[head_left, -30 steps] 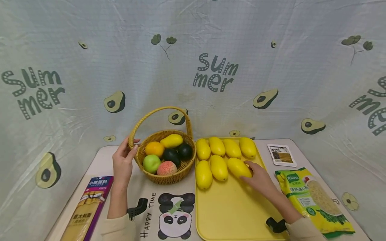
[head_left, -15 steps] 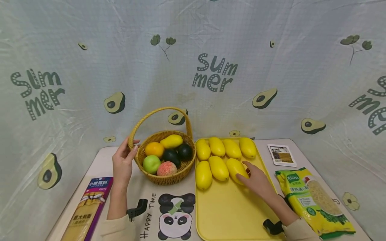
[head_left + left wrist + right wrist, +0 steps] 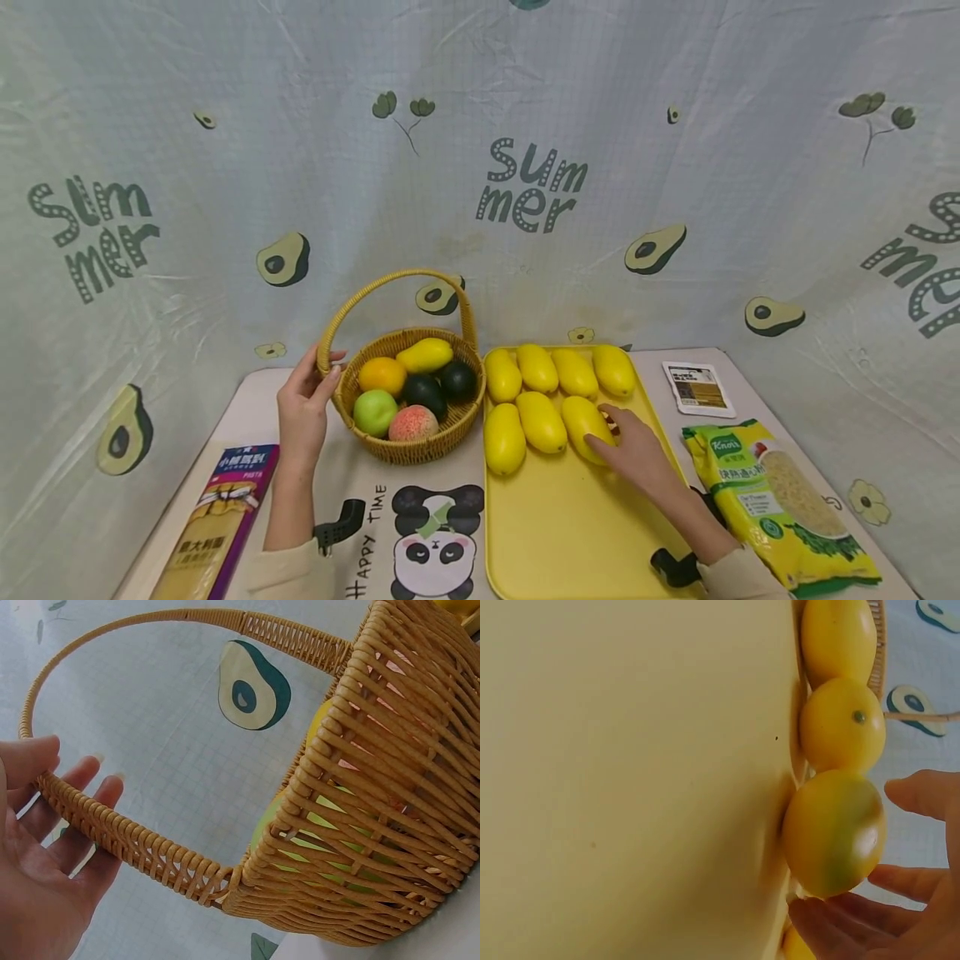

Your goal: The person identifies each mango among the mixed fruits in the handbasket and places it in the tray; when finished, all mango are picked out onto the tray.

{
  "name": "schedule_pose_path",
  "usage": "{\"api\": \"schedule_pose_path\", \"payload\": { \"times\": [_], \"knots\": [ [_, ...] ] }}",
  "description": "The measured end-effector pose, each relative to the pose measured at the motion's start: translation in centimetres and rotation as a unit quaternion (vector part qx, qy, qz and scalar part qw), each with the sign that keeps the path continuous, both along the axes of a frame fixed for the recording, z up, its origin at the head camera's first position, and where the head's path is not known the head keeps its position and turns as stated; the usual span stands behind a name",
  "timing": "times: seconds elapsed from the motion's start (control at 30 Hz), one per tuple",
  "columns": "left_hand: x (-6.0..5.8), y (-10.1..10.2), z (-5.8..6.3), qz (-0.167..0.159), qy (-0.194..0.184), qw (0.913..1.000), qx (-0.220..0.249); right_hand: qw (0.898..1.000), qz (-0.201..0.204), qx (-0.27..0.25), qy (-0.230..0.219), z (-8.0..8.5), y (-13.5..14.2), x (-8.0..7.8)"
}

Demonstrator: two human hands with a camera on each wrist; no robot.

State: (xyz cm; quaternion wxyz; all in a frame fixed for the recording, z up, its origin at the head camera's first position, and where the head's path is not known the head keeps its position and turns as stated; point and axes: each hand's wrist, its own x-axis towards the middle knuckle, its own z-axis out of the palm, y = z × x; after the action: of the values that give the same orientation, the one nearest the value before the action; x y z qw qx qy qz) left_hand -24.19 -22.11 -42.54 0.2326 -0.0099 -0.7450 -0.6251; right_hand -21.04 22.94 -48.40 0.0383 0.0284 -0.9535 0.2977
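Observation:
My left hand point(image 3: 303, 408) holds the arched handle point(image 3: 135, 844) of a wicker basket point(image 3: 420, 450), thumb on one side and fingers behind. In the basket lie an orange point(image 3: 382, 376), a green apple point(image 3: 374, 412), a peach point(image 3: 413, 424), a yellow mango point(image 3: 425, 356) and two dark avocados point(image 3: 426, 392). Over on the yellow tray point(image 3: 570, 533), my right hand point(image 3: 636, 446) is at the right end of the front row of mangoes. Its loose fingers touch the end mango point(image 3: 832, 832); in the right wrist view the thumb stands slightly apart from it.
Several mangoes point(image 3: 573, 372) form a back row on the tray. A Knorr pasta bag point(image 3: 780, 500) and a small white packet point(image 3: 698, 388) lie at right. A long pasta pack point(image 3: 217, 517) lies at left. A patterned curtain point(image 3: 525, 275) hangs behind.
The end mango has been turned and shifted slightly left, closer to its neighbour, by my right hand, which moved left too. My left hand stays on the basket handle.

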Motion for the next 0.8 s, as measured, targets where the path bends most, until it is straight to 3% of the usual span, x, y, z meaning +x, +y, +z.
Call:
{"api": "schedule_pose_path", "payload": {
  "times": [0.4, 0.8],
  "knots": [
    [0.2, 0.1, 0.3, -0.008, -0.002, 1.0000, 0.005, 0.998, -0.006, 0.012, 0.063, 0.6, -1.0, -0.9],
    [0.2, 0.0, 0.3, -0.006, -0.010, 0.9999, 0.005, 0.993, 0.064, -0.025, 0.095, 1.9, -4.1, -2.5]
  ]
}}
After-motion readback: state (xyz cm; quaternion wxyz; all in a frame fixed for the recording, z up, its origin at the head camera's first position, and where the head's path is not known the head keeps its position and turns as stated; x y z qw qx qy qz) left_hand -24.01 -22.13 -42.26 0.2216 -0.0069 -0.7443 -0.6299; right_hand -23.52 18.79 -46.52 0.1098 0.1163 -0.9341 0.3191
